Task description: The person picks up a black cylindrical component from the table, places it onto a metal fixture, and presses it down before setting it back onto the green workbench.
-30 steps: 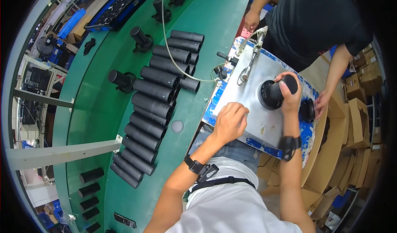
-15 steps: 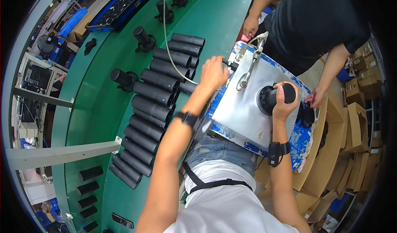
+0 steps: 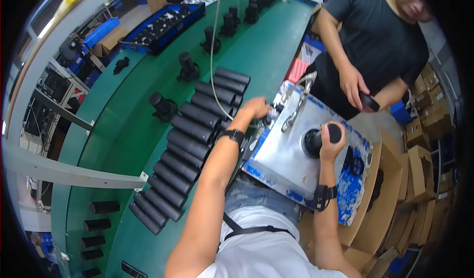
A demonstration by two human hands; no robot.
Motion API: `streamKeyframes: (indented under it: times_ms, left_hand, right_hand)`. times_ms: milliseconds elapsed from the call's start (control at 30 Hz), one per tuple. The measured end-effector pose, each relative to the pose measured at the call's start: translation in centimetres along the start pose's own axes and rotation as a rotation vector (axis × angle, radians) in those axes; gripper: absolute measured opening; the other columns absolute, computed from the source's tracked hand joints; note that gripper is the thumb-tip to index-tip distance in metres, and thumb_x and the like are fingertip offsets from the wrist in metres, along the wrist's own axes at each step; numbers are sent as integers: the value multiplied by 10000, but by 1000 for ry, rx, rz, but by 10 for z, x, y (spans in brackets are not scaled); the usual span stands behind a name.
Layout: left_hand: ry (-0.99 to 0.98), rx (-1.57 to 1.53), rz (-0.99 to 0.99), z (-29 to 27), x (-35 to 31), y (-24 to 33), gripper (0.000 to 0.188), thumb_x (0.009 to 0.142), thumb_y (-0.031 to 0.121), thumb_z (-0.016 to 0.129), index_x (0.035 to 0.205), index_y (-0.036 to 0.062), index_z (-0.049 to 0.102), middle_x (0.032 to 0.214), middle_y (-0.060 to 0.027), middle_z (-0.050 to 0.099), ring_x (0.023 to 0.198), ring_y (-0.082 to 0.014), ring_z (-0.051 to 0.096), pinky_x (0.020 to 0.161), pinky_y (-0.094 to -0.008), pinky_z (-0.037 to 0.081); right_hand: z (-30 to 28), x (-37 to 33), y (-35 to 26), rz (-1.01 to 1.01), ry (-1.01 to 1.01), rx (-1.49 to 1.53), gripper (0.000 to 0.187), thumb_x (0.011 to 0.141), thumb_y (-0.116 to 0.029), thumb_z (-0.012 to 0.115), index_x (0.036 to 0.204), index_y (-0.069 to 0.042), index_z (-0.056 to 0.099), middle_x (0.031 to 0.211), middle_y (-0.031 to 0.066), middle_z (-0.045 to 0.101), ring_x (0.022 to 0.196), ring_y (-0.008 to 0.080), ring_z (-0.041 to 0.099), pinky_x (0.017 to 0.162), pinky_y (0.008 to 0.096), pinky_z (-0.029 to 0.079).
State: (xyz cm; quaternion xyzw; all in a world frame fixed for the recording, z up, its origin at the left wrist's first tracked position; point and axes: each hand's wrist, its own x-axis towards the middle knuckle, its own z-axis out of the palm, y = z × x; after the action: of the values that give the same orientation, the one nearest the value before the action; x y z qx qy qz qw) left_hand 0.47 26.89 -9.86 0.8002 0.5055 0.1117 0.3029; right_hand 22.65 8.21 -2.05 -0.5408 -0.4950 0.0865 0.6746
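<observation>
The person wore a white T-shirt (image 3: 269,256) of plain, softly creased cloth, its short sleeve (image 3: 206,271) ending near the lower edge on the left. A narrow black waist strap (image 3: 266,229) crossed it, and a second black strap (image 3: 233,224) slanted in to meet it from the left. Beyond the shirt's hem showed blue denim jeans (image 3: 264,199) with pale, faded patches. The left hand (image 3: 256,108) and right hand (image 3: 330,144) were bare. Each wrist carried a black band: the left wristband (image 3: 234,136) looked thick and boxy, while the right wristband (image 3: 323,194) bore a block-shaped module with a thin dark loop hanging on its near side.
</observation>
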Motion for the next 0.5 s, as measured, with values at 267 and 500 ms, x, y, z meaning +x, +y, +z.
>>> streamKeyframes:
  times_ms: [267, 500]
  left_hand:
    - [824, -449, 515, -105, -156, 122, 262, 805, 71, 627, 1053, -10, 608, 1074, -157, 627, 1014, -311, 593, 894, -361, 463]
    - [319, -504, 589, -64, -231, 116, 799, 673, 304, 809, 1315, -4, 446, 1172, -222, 571, 1020, -413, 593, 874, -402, 491]
  right_hand:
    - [-14, 69, -204, -292, -119, 231, 512, 859, -443, 581, 1037, 34, 525, 848, 138, 560, 819, 225, 557, 864, 381, 443]
    - [46, -42, -154, 114, -552, 305, 858, 706, -713, 649, 1171, -1, 535, 1333, 183, 460, 1229, 289, 464, 1034, 412, 342]
